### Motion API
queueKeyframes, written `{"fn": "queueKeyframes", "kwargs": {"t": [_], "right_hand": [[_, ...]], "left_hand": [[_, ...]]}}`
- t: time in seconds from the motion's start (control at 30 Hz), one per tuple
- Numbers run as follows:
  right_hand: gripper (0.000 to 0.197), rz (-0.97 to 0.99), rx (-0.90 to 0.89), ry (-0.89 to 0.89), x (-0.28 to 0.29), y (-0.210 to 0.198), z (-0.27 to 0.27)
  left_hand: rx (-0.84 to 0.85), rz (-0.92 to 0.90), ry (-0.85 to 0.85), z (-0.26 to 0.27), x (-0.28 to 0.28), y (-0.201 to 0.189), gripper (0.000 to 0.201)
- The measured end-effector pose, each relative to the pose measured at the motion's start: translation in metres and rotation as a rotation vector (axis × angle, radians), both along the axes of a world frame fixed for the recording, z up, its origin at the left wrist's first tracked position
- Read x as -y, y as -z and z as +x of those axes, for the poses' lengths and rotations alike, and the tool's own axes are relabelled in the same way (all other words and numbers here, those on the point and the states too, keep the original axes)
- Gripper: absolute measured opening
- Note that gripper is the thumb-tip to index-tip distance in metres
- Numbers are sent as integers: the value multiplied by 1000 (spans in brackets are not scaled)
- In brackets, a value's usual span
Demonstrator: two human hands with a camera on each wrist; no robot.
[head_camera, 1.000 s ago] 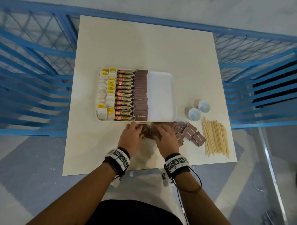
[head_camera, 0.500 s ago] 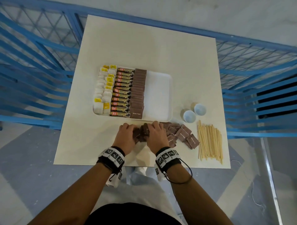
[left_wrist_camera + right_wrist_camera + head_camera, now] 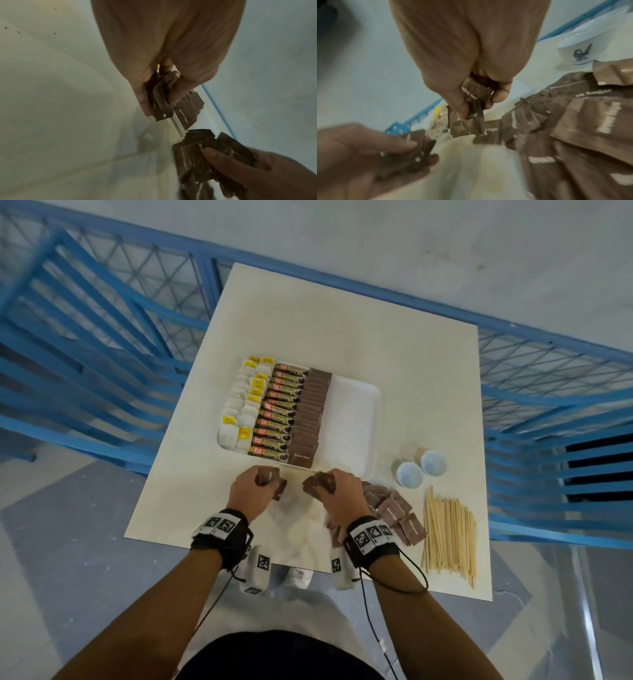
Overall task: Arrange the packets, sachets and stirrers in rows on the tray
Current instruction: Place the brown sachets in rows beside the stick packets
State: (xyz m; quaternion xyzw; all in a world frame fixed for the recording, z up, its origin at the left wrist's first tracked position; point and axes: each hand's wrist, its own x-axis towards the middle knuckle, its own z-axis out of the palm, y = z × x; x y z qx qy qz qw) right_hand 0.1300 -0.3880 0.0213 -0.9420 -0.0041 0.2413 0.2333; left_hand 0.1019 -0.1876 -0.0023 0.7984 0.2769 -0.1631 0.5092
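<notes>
Looking down from the head camera, you have a square, matte cream table (image 3: 342, 337) with a white rounded-corner tray (image 3: 356, 419) on it; the tray's left part is filled with rows of soft white tea bags (image 3: 239, 412) with yellow tags, glossy dark stick packets (image 3: 279, 412) and flat brown sachets (image 3: 310, 412), while its smooth right part lies bare. Your left hand (image 3: 251, 491) is curled round a small bunch of brown sachets just in front of the tray's near edge, and your right hand (image 3: 340, 496) grips another bunch (image 3: 318, 482) beside it, a strip of bare tabletop between the two. To your right a loose heap of brown sachets (image 3: 394, 510) lies near the table's front edge, next to a bundle of thin pale wooden stirrers (image 3: 448, 534) and two small round white cups (image 3: 421, 469); blue metal railing (image 3: 85, 364) surrounds the table on three sides. From the left wrist, your left hand (image 3: 163, 75) has its fingers curled, pinching crinkled, shiny brown sachets (image 3: 162, 100) above the pale tabletop, with the right hand's bunch (image 3: 204, 152) close below. From the right wrist, your right hand (image 3: 471, 75) clamps a creased foil-like brown sachet (image 3: 474, 97) between thumb and fingers, the heap (image 3: 573, 128) spreads to the right, and a white cup (image 3: 583, 44) with a blue print stands beyond it.
</notes>
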Motion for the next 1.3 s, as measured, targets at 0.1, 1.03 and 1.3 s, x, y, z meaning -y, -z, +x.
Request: {"fn": "queueKeyframes", "kwargs": {"t": [0.1, 1.03, 1.3], "right_hand": [[19, 170, 44, 153, -2, -20, 9], [11, 788, 2, 723, -61, -47, 54], [10, 589, 47, 435, -45, -40, 80]], "left_hand": [[-7, -318, -240, 12, 3, -15, 17], [-1, -598, 78, 92, -30, -40, 17], [179, -394, 244, 108, -29, -51, 7]]}}
